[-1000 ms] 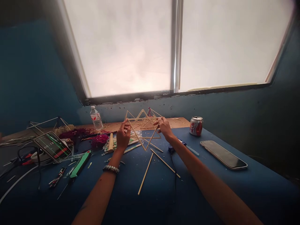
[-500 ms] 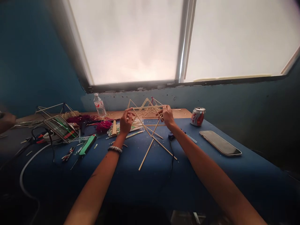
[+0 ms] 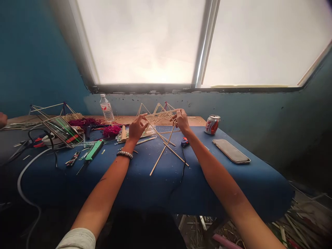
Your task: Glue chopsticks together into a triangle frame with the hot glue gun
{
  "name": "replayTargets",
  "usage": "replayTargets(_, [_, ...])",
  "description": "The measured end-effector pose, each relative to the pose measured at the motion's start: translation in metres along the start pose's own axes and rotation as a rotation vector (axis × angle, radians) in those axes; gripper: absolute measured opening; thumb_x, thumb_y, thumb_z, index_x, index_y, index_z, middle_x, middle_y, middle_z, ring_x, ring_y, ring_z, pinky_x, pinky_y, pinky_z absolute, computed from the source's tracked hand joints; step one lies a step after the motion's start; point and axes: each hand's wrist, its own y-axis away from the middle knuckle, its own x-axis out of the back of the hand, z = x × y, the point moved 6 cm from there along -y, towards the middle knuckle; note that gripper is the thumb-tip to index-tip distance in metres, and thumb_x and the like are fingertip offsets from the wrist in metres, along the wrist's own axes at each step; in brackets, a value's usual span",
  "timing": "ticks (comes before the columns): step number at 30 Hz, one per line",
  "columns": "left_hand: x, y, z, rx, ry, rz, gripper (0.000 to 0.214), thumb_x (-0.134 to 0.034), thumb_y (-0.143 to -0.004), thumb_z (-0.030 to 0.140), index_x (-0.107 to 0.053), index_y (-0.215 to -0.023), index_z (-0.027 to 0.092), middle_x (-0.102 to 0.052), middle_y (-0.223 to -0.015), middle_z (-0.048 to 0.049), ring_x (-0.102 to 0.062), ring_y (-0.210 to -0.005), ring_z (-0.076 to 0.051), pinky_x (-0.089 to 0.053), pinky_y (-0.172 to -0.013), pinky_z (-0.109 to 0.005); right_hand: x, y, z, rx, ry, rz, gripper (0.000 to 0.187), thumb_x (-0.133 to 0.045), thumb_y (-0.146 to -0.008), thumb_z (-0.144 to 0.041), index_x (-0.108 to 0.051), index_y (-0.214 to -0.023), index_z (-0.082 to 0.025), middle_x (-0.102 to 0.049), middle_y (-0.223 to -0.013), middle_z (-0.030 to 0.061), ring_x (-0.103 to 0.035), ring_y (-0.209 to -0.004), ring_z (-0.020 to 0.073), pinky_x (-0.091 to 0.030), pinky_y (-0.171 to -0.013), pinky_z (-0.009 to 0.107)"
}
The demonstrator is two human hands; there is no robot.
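Between my two hands stands a frame of thin wooden sticks point(image 3: 158, 160), its lower sticks crossing and splaying down to the blue table. My left hand point(image 3: 136, 129) has thumb and forefinger at the frame's upper left corner, where the top stick ends. At the upper right corner, my right hand point(image 3: 182, 121) pinches the joint of the sticks; some of its fingers are hidden behind. The top stick spans both hands and slopes up slightly to the right. Behind, more triangular stick frames point(image 3: 158, 110) stand near the wall.
A drink can point(image 3: 212, 124) and a phone point(image 3: 231, 151) lie to the right. Left are a green-handled tool point(image 3: 94, 150), magenta yarn point(image 3: 112, 130), a plastic bottle point(image 3: 106, 108), a propped phone point(image 3: 63, 130) and cables. Another person's hand point(image 3: 2, 120) shows at the far left.
My view has shifted, so the table sits higher in the picture. The frame's top stick now tilts up toward my right hand. Both hands keep their places at the corners.
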Motion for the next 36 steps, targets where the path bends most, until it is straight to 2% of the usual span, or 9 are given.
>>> replayTargets(9, [0.007,0.005,-0.002,0.022,-0.001,0.095,0.038,-0.063,-0.089,0.044,-0.057,-0.121,0.024,-0.071,-0.098,-0.0006,-0.063,-0.066,-0.013,-0.043,-0.065,-0.025,-0.004,-0.002,0.0,-0.04,-0.034,-0.083,0.014,-0.033,-0.099,-0.037,-0.039,-0.095,-0.024,-0.064,-0.056,-0.0037,-0.048,-0.033,0.0129,-0.032,-0.033,0.021])
replayTargets(14, [0.011,0.007,-0.001,0.009,-0.015,0.143,0.02,-0.053,-0.094,0.034,-0.06,-0.109,0.022,-0.068,-0.098,-0.0019,-0.06,-0.064,-0.012,-0.042,-0.064,-0.025,-0.004,-0.003,0.001,-0.021,-0.056,-0.096,0.013,-0.034,-0.098,-0.035,-0.039,-0.094,-0.024,-0.062,-0.054,-0.0048,-0.048,-0.033,0.0128,-0.032,-0.032,0.021])
replayTargets(20, [0.013,0.008,0.004,-0.005,0.001,0.159,0.029,-0.034,-0.099,0.026,-0.062,-0.103,0.02,-0.064,-0.106,-0.0072,-0.06,-0.076,-0.015,-0.044,-0.068,-0.026,0.0,-0.002,-0.001,0.056,-0.012,-0.051,0.018,-0.035,-0.097,-0.042,-0.038,-0.096,-0.024,-0.061,-0.055,-0.0048,-0.047,-0.034,0.0118,-0.032,-0.033,0.02])
replayTargets(27, [0.016,0.006,0.003,0.076,0.073,0.188,0.028,-0.044,-0.098,0.043,-0.059,-0.091,0.02,-0.064,-0.096,-0.0038,-0.058,-0.068,-0.012,-0.043,-0.066,-0.025,-0.003,0.02,-0.025,0.282,0.109,0.06,0.029,-0.034,-0.098,-0.05,-0.046,-0.105,-0.024,-0.06,-0.061,-0.0042,-0.052,-0.044,0.0131,-0.039,-0.045,0.022])
replayTargets(31, [0.014,0.006,-0.004,0.133,0.13,0.224,0.026,-0.044,-0.098,0.042,-0.057,-0.1,0.02,-0.066,-0.101,-0.004,-0.059,-0.067,-0.011,-0.043,-0.065,-0.025,-0.008,0.035,-0.038,0.373,0.145,0.111,0.031,-0.031,-0.099,-0.051,-0.047,-0.107,-0.025,-0.06,-0.066,-0.0039,-0.053,-0.048,0.0136,-0.04,-0.052,0.025])
replayTargets(36, [0.003,0.007,-0.013,0.213,0.206,0.172,0.035,-0.045,-0.097,0.048,-0.05,-0.119,0.021,-0.066,-0.103,-0.004,-0.06,-0.062,-0.01,-0.043,-0.06,-0.025,-0.012,0.04,-0.038,0.361,0.183,0.129,0.028,-0.03,-0.1,-0.046,-0.047,-0.106,-0.025,-0.06,-0.066,-0.003,-0.056,-0.055,0.0164,-0.039,-0.056,0.026])
